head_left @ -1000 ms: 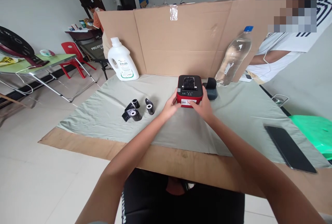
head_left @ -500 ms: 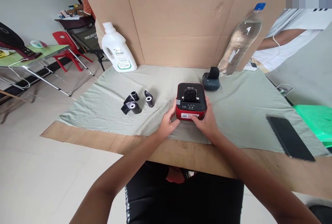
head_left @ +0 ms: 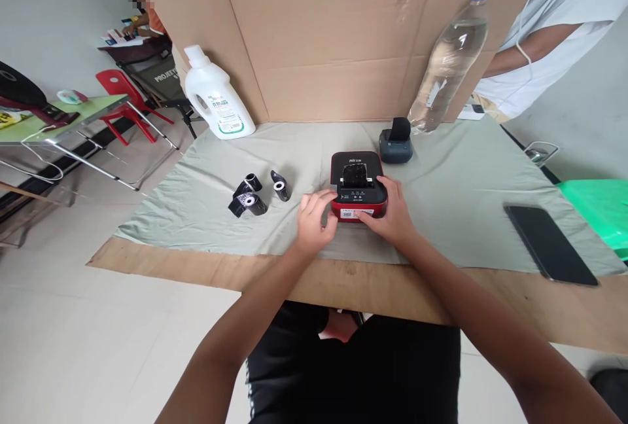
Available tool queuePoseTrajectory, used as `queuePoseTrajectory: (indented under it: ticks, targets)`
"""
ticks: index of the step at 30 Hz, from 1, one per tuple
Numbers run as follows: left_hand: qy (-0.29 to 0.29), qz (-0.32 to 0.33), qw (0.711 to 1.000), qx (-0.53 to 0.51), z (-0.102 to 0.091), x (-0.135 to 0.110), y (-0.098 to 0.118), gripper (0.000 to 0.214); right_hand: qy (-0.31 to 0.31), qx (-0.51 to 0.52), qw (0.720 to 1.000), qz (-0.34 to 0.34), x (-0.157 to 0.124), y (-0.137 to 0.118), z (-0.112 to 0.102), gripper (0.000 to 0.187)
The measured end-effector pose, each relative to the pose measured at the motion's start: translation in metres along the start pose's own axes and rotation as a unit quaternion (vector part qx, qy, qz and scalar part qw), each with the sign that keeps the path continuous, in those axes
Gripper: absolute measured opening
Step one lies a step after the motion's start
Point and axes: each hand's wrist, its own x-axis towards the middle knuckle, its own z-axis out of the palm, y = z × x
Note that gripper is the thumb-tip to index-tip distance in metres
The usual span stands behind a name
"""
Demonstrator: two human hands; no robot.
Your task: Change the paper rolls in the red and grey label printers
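A boxy portable label printer [head_left: 362,195], black on top and red around the sides, sits on the cloth in front of me. A black strip [head_left: 355,175] sticks up from its top slot. My right hand [head_left: 396,216] grips its right side, thumb on the front label and fingers over the top edge. At the left front corner, my left hand [head_left: 316,220] has bent fingers touching the edge, with a gap between index finger and thumb. Left of it lie several black rolls with white cores, among them a small roll [head_left: 281,190] and a larger roll [head_left: 256,205].
A small dark printer [head_left: 396,144] stands behind, near a leaning water bottle [head_left: 449,70]. A white detergent bottle [head_left: 218,100] leans on the cardboard screen [head_left: 338,51]. A phone [head_left: 549,244] lies right, beside a green plastic item [head_left: 596,211]. People are beyond the screen.
My left hand has shifted from lying along the printer's left side to bent fingers at its front corner. The right fingers have come up over the top edge. The view has shifted slightly.
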Motion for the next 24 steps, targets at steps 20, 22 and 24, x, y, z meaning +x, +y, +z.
queuePoseTrajectory:
  ticks: [20, 22, 24]
  targets:
    - [0.088, 0.074, 0.987, 0.111, 0.022, -0.003, -0.003, 0.051, 0.062, -0.195, 0.975, -0.089, -0.002, -0.008, -0.003, 0.065]
    - [0.085, 0.077, 0.987, 0.113, 0.022, -0.002, -0.005, 0.054, 0.06, -0.206, 0.973, -0.085, -0.001, -0.01, -0.005, 0.064]
    - [0.079, 0.066, 0.989, 0.106, 0.021, -0.001, -0.007, 0.056, 0.056, -0.217, 0.971, -0.083, 0.0, -0.012, -0.007, 0.063]
